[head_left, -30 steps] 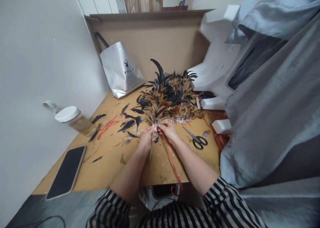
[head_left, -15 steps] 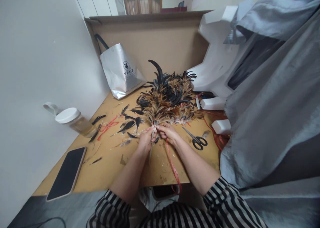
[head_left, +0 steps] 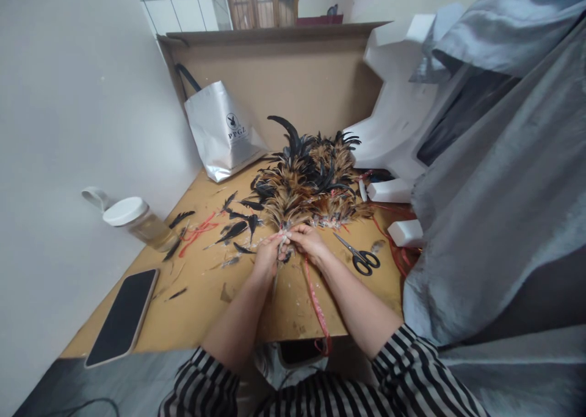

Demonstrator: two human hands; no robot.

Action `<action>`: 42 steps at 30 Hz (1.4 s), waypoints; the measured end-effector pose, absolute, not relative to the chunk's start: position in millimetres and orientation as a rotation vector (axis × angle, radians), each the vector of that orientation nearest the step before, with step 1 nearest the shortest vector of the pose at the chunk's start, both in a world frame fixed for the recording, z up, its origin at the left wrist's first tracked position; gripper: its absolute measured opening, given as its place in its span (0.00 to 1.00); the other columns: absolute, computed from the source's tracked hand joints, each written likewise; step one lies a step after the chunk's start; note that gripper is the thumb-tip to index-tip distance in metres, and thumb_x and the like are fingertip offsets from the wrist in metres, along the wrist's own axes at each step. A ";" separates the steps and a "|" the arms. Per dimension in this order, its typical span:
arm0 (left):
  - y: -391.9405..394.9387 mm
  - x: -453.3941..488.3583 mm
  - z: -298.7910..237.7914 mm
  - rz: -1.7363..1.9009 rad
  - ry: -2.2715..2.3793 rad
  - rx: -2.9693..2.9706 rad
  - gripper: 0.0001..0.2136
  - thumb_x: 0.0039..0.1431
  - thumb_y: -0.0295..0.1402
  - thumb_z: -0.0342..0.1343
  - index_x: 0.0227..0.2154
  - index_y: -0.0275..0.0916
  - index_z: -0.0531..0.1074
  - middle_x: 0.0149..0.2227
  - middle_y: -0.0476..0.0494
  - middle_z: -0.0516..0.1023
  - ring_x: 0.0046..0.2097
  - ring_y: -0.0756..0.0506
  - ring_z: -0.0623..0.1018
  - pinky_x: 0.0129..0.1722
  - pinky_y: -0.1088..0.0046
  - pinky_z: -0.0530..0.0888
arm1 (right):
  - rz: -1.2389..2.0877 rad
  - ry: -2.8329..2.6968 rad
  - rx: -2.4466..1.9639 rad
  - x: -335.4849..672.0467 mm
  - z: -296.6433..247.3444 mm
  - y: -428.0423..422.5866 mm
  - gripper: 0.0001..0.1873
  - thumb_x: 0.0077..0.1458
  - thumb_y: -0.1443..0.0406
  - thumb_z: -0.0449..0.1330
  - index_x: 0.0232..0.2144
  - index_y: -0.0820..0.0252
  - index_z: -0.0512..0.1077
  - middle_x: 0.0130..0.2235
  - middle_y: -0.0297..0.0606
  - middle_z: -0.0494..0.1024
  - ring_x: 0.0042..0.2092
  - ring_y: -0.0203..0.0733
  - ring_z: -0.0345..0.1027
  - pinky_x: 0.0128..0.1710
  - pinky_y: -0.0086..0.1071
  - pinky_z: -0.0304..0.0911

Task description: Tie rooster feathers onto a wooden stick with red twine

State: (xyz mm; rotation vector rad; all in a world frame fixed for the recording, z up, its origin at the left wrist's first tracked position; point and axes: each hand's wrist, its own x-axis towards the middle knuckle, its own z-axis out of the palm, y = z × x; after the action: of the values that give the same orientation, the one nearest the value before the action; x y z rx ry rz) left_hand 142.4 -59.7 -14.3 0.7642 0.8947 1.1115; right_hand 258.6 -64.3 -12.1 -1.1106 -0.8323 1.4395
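Note:
A bundle of brown and black feathers [head_left: 288, 206] points away from me, its bound base pinched between my two hands. My left hand [head_left: 267, 256] is closed on that base; a thin pale stem runs down beside its fingers. From the other side, my right hand [head_left: 310, 243] pinches the same spot with thumb and fingertips. A red ribbon-like strip [head_left: 315, 298] hangs from under the right hand past the table's front edge. Just beyond lie more feather bundles [head_left: 336, 206], overlapping the held one. Exactly where the fingertips meet is too small to make out.
Black-handled scissors [head_left: 364, 259] lie right of my hands. Loose black feathers [head_left: 232, 231] and red strips [head_left: 196, 232] are scattered left. A lidded drink bottle [head_left: 141, 221], a phone [head_left: 122, 318] and a silver bag [head_left: 222, 133] stand or lie further left. Grey cloth [head_left: 499, 221] drapes at right.
Both hands stay at the bundle's base with only slight finger movement. The tall curved black feather has tipped a little to the left.

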 end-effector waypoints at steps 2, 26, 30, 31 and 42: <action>-61.1 142.7 -13.0 1.117 0.904 0.777 0.12 0.35 0.33 0.62 0.24 0.32 0.69 0.21 0.50 0.70 0.16 0.57 0.60 0.12 0.81 0.49 | 1.411 -0.818 -1.120 257.7 -11.1 -64.8 0.20 0.30 0.57 0.68 0.24 0.61 0.66 0.17 0.28 0.70 0.14 0.25 0.47 0.14 0.24 0.37; -64.1 146.6 -20.6 1.179 0.955 1.068 0.15 0.43 0.42 0.59 0.26 0.33 0.71 0.15 0.56 0.60 0.15 0.58 0.54 0.15 0.81 0.51 | 1.598 -0.798 -1.008 265.2 -17.5 -60.4 0.20 0.32 0.56 0.69 0.21 0.62 0.65 0.18 0.31 0.72 0.13 0.22 0.43 0.14 0.23 0.31; -63.4 146.7 -23.9 1.230 0.954 1.124 0.15 0.44 0.43 0.58 0.28 0.34 0.72 0.17 0.54 0.63 0.17 0.57 0.58 0.17 0.81 0.55 | 1.620 -0.887 -1.027 264.4 -12.9 -62.6 0.20 0.35 0.53 0.67 0.19 0.63 0.67 0.14 0.27 0.65 0.13 0.22 0.38 0.13 0.24 0.29; -63.4 146.5 -24.4 1.236 0.965 1.130 0.15 0.45 0.43 0.58 0.27 0.34 0.72 0.17 0.54 0.63 0.17 0.57 0.59 0.17 0.81 0.56 | 1.612 -0.906 -1.040 263.5 -10.6 -64.1 0.20 0.36 0.52 0.66 0.19 0.63 0.67 0.13 0.26 0.62 0.13 0.22 0.37 0.13 0.25 0.29; -66.9 145.6 -14.9 1.310 1.029 1.257 0.08 0.47 0.36 0.56 0.23 0.35 0.72 0.20 0.50 0.68 0.24 0.52 0.66 0.26 0.78 0.64 | 1.500 -0.971 -1.120 258.0 -3.0 -70.1 0.21 0.37 0.49 0.64 0.17 0.61 0.65 0.09 0.22 0.52 0.12 0.24 0.37 0.13 0.26 0.29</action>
State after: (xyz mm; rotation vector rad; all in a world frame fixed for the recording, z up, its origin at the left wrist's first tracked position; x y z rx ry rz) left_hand 145.6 -66.9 -14.9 1.2569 1.0292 1.3105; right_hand 258.0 -70.1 -3.0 -1.1196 -0.9705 1.4998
